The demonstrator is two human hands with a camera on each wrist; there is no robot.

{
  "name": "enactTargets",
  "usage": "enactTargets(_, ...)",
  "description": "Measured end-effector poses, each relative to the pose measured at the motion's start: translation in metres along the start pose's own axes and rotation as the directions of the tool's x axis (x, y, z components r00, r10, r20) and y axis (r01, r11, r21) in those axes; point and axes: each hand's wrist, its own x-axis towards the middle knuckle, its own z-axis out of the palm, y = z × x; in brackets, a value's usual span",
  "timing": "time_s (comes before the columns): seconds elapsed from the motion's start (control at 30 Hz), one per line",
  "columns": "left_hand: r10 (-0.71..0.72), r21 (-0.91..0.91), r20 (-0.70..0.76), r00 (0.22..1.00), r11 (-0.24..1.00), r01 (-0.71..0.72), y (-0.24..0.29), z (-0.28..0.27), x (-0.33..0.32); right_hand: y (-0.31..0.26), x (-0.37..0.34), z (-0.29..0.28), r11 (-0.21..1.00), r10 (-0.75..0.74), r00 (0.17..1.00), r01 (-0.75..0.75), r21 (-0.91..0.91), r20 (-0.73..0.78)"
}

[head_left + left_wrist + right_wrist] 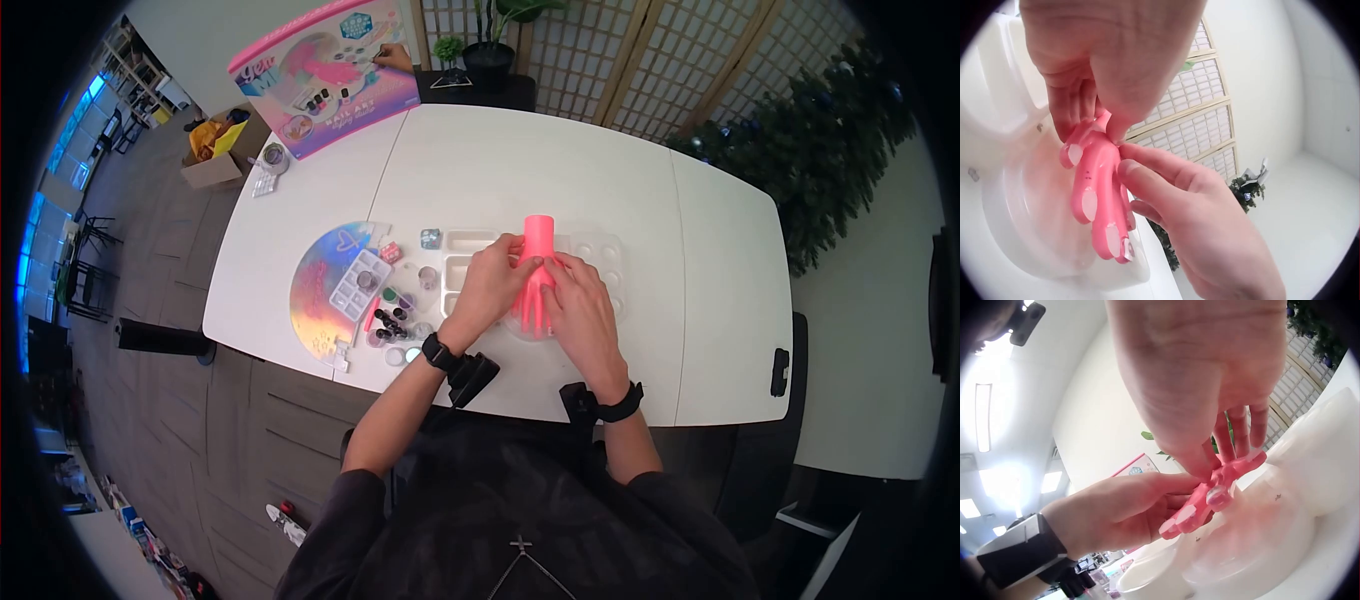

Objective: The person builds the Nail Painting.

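A pink plastic model hand (540,234) lies over a white plastic tray (470,238), its cuff pointing away from me and its fingers toward me. My left hand (486,288) grips its left side near the wrist. From the other side my right hand (584,312) pinches it with thumb and fingertips. In the left wrist view pale nail pieces show on the tips of the pink model hand (1104,187). The right wrist view shows the same model hand (1196,509) close over the tray's rounded hollow (1254,550), both thumbs near its middle.
Left of the tray are a rainbow half-round board (325,265), a white compartment box (360,285), small dark bottles (390,322), a dice-like blue cube (430,239) and little jars. A large nail art box (335,75) stands at the table's back left. A black object (780,372) lies at the right edge.
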Motion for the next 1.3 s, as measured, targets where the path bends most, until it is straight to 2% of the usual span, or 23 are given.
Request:
enactTargets(0.17, 0.003, 0.02, -0.034, 0.999, 1.0, -0.002, -0.004, 0.004, -0.003, -0.003, -0.003, 0.002, 0.997, -0.026, 1.0, 0.025, -0.072, -0.015)
enactTargets(0.23, 0.089, 0.071, -0.063, 0.994, 0.994, -0.084, -0.009, 0.008, -0.002, -0.003, -0.001, 0.002, 0.997, -0.038, 0.999, 0.037, -0.069, -0.008)
enactTargets(0.3, 0.054, 0.067, -0.062, 0.997, 0.997, -0.049, -0.007, 0.006, -0.006, -0.005, 0.0, -0.001, 0.993, -0.034, 0.999, 0.033, -0.111, -0.002)
enactTargets(0.37, 0.286, 0.23, -0.071, 0.955, 0.937, -0.264, 0.001, 0.0, -0.02, -0.003, -0.001, 0.003, 0.991, -0.071, 0.997, 0.069, -0.116, -0.016)
enactTargets(0.4, 0.324, 0.253, -0.153, 0.933, 0.926, -0.28, 0.009, 0.002, -0.035, -0.004, -0.002, 0.003, 0.99, -0.07, 0.997, 0.066, -0.125, -0.023)
enactTargets(0.43, 0.32, 0.262, -0.166, 0.933, 0.926, -0.271, 0.025, -0.007, -0.052, -0.004, -0.002, 0.004, 0.989, -0.063, 0.998, 0.059, -0.134, -0.028)
enactTargets(0.5, 0.48, 0.281, -0.231, 0.846, 0.866, -0.414, 0.052, -0.03, -0.085, -0.005, -0.003, 0.003, 0.991, -0.043, 0.999, 0.047, -0.129, 0.03)
enactTargets(0.57, 0.393, 0.16, -0.292, 0.872, 0.919, -0.36, 0.048, -0.063, -0.111, -0.007, -0.004, 0.005, 0.99, -0.002, 1.0, 0.007, -0.144, 0.031)
enactTargets(0.6, 0.277, 0.158, -0.362, 0.89, 0.959, -0.235, 0.042, -0.085, -0.122, -0.01, -0.005, 0.005, 0.989, 0.02, 0.999, -0.013, -0.146, 0.05)
enactTargets(0.63, 0.134, 0.06, -0.428, 0.894, 0.991, -0.12, 0.031, -0.111, -0.129, -0.011, -0.006, 0.006, 0.99, 0.011, 0.999, -0.004, -0.14, 0.053)
enactTargets(0.67, 0.167, 0.122, -0.555, 0.815, 0.985, -0.118, 0.004, -0.132, -0.13, -0.011, -0.007, 0.007, 0.989, 0.015, 0.999, -0.009, -0.146, 0.043)
enactTargets(0.7, 0.128, 0.203, -0.623, 0.771, 0.979, 0.002, -0.024, -0.158, -0.133, -0.011, -0.008, 0.008, 0.989, 0.019, 0.999, -0.014, -0.15, 0.032)
enactTargets(0.73, 0.097, 0.276, -0.646, 0.757, 0.955, 0.113, -0.046, -0.183, -0.138, -0.011, -0.008, 0.008, 0.99, 0.009, 0.999, -0.005, -0.14, 0.033)
enactTargets(0.77, 0.099, 0.282, -0.653, 0.751, 0.952, 0.12, -0.072, -0.202, -0.144, -0.011, -0.009, 0.008, 0.991, 0.025, 0.999, -0.02, -0.132, 0.037)
enactTargets(0.83, -0.128, 0.35, -0.66, 0.74, 0.819, 0.455, -0.118, -0.228, -0.151, -0.012, -0.008, 0.009, 0.993, 0.032, 0.999, -0.027, -0.115, 0.039)
enactTargets(0.87, -0.125, 0.352, -0.667, 0.735, 0.817, 0.458, -0.127, -0.23, -0.152, -0.013, -0.009, 0.009, 0.993, 0.038, 0.998, -0.033, -0.118, 0.041)
enactTargets(0.93, -0.185, 0.407, -0.567, 0.803, 0.785, 0.468, -0.14, -0.229, -0.151, -0.015, -0.008, 0.008, 0.992, 0.043, 0.998, -0.039, -0.119, 0.038)
enactTargets(0.97, -0.184, 0.407, -0.568, 0.802, 0.784, 0.468, -0.145, -0.225, -0.151, -0.016, -0.008, 0.008, 0.991, 0.052, 0.998, -0.046, -0.127, 0.045)
enactTargets(1.03, -0.134, 0.578, -0.494, 0.859, 0.687, 0.439, -0.154, -0.214, -0.149, -0.016, -0.009, 0.008, 0.989, 0.061, 0.997, -0.054, -0.135, 0.051)
enactTargets(1.1, -0.103, 0.574, -0.489, 0.866, 0.709, 0.408, -0.169, -0.216, -0.146, -0.014, -0.008, 0.01, 0.988, 0.069, 0.996, -0.06, -0.142, 0.056)
enactTargets(1.23, -0.019, 0.534, -0.493, 0.87, 0.783, 0.32, -0.163, -0.22, -0.146, -0.015, -0.011, 0.01, 0.988, 0.059, 0.997, -0.05, -0.147, 0.057)
enactTargets(1.3, -0.069, 0.506, -0.509, 0.858, 0.783, 0.363, -0.157, -0.224, -0.141, -0.017, -0.01, 0.008, 0.989, 0.075, 0.995, -0.067, -0.135, 0.058)
